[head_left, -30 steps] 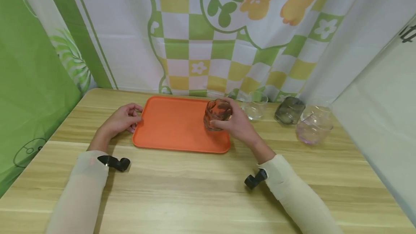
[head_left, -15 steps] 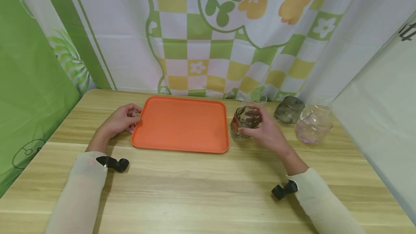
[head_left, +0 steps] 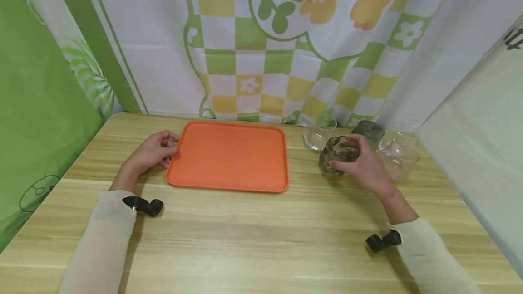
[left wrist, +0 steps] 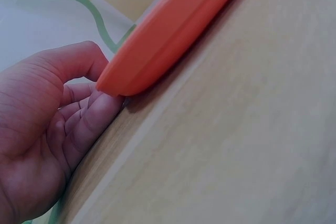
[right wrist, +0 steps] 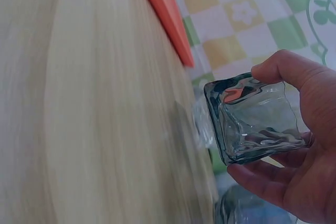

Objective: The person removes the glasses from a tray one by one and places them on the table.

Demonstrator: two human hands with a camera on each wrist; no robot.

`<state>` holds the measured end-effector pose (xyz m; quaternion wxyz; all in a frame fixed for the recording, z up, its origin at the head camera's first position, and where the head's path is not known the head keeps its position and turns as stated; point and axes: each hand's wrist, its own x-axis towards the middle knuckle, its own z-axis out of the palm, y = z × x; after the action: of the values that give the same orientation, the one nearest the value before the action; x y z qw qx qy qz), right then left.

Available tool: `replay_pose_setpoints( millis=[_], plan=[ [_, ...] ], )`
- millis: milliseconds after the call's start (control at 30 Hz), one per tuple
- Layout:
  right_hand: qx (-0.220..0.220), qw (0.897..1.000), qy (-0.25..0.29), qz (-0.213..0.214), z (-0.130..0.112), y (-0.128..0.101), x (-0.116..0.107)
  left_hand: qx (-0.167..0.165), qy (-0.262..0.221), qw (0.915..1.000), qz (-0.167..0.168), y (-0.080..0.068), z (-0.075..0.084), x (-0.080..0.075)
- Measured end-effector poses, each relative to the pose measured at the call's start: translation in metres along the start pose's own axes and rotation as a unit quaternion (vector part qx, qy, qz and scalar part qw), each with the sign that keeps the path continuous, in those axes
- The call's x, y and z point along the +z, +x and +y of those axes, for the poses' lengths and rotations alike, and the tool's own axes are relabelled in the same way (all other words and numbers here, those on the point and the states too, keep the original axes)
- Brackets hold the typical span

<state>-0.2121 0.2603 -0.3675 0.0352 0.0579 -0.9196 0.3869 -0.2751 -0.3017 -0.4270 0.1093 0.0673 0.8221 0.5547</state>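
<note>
An orange rectangular tray [head_left: 229, 158] lies on the wooden table. At its left edge my left hand [head_left: 153, 149] pinches the rim; in the left wrist view the thumb and fingers meet the corner of the tray [left wrist: 157, 40]. To the right of the tray, my right hand [head_left: 367, 169] grips a grey-tinted wavy drinking glass [head_left: 332, 153] around its sides. The right wrist view shows that glass [right wrist: 252, 121] raised off the tabletop, its squarish base facing the camera, with thumb on one side and fingers on the other.
A clear glass [head_left: 316, 139] stands just behind the held one. Farther right are a dark grey glass [head_left: 369, 129], another clear glass [head_left: 402, 130] and a pinkish one [head_left: 402, 164], partly hidden by the right hand. A patterned curtain [head_left: 253, 67] hangs along the table's back edge.
My right hand has carried the grey-tinted glass rightward, from over the tray's right end to beside the other glasses. The left hand and the tray stay put.
</note>
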Motion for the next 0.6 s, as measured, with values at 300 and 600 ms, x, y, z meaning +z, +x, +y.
replay_pose_setpoints(
  millis=[300,600],
  plan=[
    [0.037,0.998,-0.045,0.001,0.015,0.002,-0.011,-0.002,-0.002,1.0,0.001,0.0,0.0,-0.001],
    [0.045,0.998,-0.038,-0.012,0.023,0.005,-0.014,-0.003,-0.002,1.0,0.0,0.001,-0.001,0.0]
  ],
)
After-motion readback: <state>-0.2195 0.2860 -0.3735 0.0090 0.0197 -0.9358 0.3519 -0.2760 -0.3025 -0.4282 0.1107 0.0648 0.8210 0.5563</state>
